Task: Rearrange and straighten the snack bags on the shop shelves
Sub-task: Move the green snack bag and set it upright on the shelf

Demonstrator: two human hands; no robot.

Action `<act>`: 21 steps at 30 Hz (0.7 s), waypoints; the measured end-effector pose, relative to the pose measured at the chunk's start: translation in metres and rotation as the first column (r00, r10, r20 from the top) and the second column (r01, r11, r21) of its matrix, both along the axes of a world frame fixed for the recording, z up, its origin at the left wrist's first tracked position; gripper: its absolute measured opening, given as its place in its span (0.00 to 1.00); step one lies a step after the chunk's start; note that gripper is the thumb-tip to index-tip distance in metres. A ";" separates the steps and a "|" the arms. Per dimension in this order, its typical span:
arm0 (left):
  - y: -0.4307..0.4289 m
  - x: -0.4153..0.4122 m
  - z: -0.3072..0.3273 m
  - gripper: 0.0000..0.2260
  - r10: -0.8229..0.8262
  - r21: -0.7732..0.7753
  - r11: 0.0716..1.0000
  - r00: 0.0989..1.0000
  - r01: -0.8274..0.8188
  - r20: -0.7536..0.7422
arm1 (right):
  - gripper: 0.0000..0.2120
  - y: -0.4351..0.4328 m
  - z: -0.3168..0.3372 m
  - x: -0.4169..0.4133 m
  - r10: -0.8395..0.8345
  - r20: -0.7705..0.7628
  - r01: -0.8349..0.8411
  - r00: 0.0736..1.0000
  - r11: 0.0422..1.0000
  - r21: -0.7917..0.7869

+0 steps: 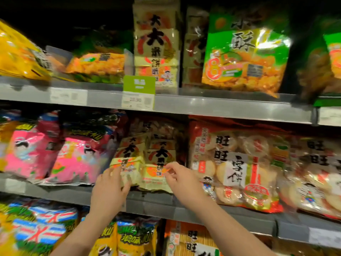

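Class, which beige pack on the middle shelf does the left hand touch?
The left pack: the left hand grips its bottom. The right hand pinches the right pack.

Price label (68,97) print unreadable; yellow bag (16,52) cut by left edge; pink bags (33,150) motion-blurred
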State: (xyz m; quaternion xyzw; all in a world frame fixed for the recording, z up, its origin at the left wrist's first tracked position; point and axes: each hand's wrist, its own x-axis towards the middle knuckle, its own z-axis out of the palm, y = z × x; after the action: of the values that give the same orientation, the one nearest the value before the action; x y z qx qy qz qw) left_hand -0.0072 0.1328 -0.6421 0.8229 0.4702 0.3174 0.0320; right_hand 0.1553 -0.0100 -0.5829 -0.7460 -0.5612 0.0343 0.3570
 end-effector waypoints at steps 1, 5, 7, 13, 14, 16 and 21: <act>0.010 -0.004 -0.004 0.24 0.019 -0.055 0.998 1.000 -0.019 0.005 | 0.17 0.010 -0.003 -0.006 0.017 -0.041 -0.017 0.999 1.000 0.001; 0.034 -0.005 -0.007 0.32 0.030 -0.316 0.949 0.997 -0.004 0.077 | 0.25 0.040 -0.015 -0.018 0.005 -0.116 -0.015 0.993 0.996 -0.087; 0.041 0.000 -0.003 0.34 0.017 -0.425 0.905 0.997 0.019 0.081 | 0.28 0.051 -0.025 -0.013 -0.058 -0.135 0.039 0.989 0.989 -0.143; 0.051 0.015 0.008 0.45 0.062 -0.534 0.842 0.997 -0.076 -0.043 | 0.27 0.059 -0.053 0.001 -0.208 -0.099 0.171 0.973 0.941 -0.292; 0.052 0.016 0.009 0.48 0.072 -0.563 0.823 0.997 -0.073 -0.025 | 0.29 0.060 -0.056 0.001 -0.226 -0.113 0.184 0.968 0.937 -0.298; 0.054 0.015 0.013 0.51 0.072 -0.605 0.794 0.997 -0.059 -0.002 | 0.33 0.062 -0.060 0.001 -0.262 -0.164 0.199 0.951 0.924 -0.325; 0.063 0.017 0.024 0.48 0.077 -0.752 0.648 0.973 0.118 0.219 | 0.36 0.065 -0.066 -0.001 -0.292 -0.100 0.246 0.951 0.914 -0.324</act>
State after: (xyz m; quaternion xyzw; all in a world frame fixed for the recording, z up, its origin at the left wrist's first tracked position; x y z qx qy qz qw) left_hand 0.0096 0.1959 -0.6183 0.6960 0.5433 0.1838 0.4320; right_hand 0.1546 0.0552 -0.6492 -0.8580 -0.4131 0.1262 0.2781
